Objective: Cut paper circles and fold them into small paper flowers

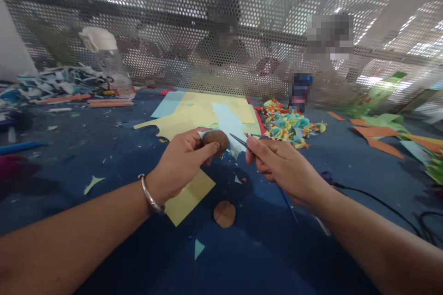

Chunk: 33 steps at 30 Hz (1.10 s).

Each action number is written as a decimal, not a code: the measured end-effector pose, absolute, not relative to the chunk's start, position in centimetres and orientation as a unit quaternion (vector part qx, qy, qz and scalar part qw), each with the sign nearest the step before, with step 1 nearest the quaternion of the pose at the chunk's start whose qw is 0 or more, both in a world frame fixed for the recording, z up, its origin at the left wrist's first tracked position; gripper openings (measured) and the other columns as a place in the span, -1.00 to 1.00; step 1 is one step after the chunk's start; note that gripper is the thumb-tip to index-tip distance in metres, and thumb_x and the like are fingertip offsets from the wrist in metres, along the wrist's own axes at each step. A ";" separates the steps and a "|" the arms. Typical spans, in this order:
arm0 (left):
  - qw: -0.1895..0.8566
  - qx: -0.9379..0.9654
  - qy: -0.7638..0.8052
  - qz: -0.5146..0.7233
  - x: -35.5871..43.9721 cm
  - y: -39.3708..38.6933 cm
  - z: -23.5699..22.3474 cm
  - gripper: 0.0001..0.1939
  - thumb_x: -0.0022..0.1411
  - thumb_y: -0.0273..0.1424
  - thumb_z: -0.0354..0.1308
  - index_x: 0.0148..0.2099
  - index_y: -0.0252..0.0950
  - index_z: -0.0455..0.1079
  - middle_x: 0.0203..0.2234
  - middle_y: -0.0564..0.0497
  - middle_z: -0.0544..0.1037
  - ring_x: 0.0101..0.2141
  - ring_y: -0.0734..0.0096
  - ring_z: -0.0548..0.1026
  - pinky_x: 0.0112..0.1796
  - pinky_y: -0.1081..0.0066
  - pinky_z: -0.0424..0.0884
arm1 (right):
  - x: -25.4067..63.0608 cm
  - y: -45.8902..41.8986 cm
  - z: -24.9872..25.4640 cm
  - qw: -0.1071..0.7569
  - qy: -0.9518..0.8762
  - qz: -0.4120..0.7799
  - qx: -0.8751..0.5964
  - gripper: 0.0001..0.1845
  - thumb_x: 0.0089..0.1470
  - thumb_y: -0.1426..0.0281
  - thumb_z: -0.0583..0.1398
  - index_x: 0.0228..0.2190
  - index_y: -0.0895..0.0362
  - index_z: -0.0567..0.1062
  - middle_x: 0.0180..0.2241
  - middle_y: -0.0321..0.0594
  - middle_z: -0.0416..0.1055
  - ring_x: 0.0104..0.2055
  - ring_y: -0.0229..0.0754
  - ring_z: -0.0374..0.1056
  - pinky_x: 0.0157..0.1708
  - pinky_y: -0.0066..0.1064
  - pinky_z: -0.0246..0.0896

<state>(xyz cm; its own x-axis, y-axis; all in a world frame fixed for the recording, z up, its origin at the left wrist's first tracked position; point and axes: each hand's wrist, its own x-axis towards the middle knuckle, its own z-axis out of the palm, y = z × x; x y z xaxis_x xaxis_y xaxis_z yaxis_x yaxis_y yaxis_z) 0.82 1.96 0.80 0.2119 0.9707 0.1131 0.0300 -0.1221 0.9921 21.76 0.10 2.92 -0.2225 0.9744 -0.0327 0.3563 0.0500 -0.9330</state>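
Observation:
My left hand [188,154] pinches a brown disc [216,142] between thumb and fingers. A bit of light blue paper [202,134] shows at the disc's left edge. Just to the right, my right hand [277,161] is closed round a pair of scissors [238,140]. Their dark pointed tip aims left at the disc, with a small gap between; the handles are hidden by the fingers. Another brown disc [224,214] lies flat on the dark blue table below. Part of a yellow sheet [190,198] lies under my left wrist.
Yellow cut paper [183,120] and a light blue strip [226,117] lie beyond my hands. Behind the right hand is a pile of colourful paper pieces [290,124]. A clear bottle [112,64] stands back left; orange paper [375,131] and a black cable [377,203] lie right.

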 end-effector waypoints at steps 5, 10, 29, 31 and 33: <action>0.542 0.566 0.380 0.491 1.0 1.9 0.8 -0.83 0.24 -0.37 0.28 -0.15 -0.33 0.47 -0.39 0.03 0.56 -0.40 0.48 0.42 -0.42 0.49 0.29 | 21.6 -0.1 3.0 0.338 -0.598 0.503 -0.525 -0.38 0.20 -0.14 0.13 -0.51 0.16 0.40 -0.68 -0.51 -0.03 -0.65 -0.45 -0.19 -0.67 -0.53 -0.34; 0.548 0.558 0.370 0.502 1.1 1.7 1.0 -0.82 0.22 -0.37 0.30 -0.15 -0.31 0.43 -0.39 0.04 0.57 -0.41 0.47 0.42 -0.44 0.49 0.28 | 21.5 -0.1 3.2 0.344 -0.580 0.526 -0.519 -0.39 0.19 -0.13 0.15 -0.51 0.17 0.39 -0.68 -0.52 -0.03 -0.66 -0.46 -0.22 -0.68 -0.55 -0.36; 0.628 0.543 0.339 0.443 1.2 1.7 0.2 -0.70 0.12 -0.31 0.42 -0.13 -0.28 0.47 -0.34 0.01 0.62 -0.36 0.43 0.50 -0.41 0.46 0.30 | 21.5 -0.1 3.1 0.340 -0.581 0.528 -0.518 -0.40 0.11 -0.13 0.23 -0.55 0.16 0.37 -0.69 -0.53 -0.04 -0.66 -0.46 -0.22 -0.68 -0.55 -0.36; 0.636 0.538 0.332 0.442 1.1 1.7 0.3 -0.69 0.11 -0.31 0.43 -0.13 -0.27 0.49 -0.34 0.01 0.63 -0.37 0.42 0.50 -0.40 0.46 0.31 | 21.6 -0.2 3.1 0.336 -0.589 0.522 -0.517 -0.38 0.10 -0.16 0.21 -0.56 0.15 0.36 -0.69 -0.52 -0.04 -0.66 -0.46 -0.21 -0.68 -0.55 -0.36; 0.643 0.528 0.331 0.445 1.1 1.7 0.4 -0.70 0.09 -0.33 0.45 -0.14 -0.28 0.50 -0.35 0.01 0.63 -0.37 0.44 0.49 -0.40 0.47 0.31 | 21.6 -0.2 3.2 0.332 -0.595 0.516 -0.520 -0.36 0.12 -0.18 0.18 -0.56 0.15 0.36 -0.69 -0.52 -0.04 -0.66 -0.45 -0.21 -0.68 -0.54 -0.36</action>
<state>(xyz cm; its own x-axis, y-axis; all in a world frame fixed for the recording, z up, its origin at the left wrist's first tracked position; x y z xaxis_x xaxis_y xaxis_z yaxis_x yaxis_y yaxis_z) 1.10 1.67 0.41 0.3851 0.9218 0.0440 -0.2228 0.0466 0.9738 21.65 -0.24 3.17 -0.2390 0.9606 -0.1417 0.2767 -0.0725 -0.9582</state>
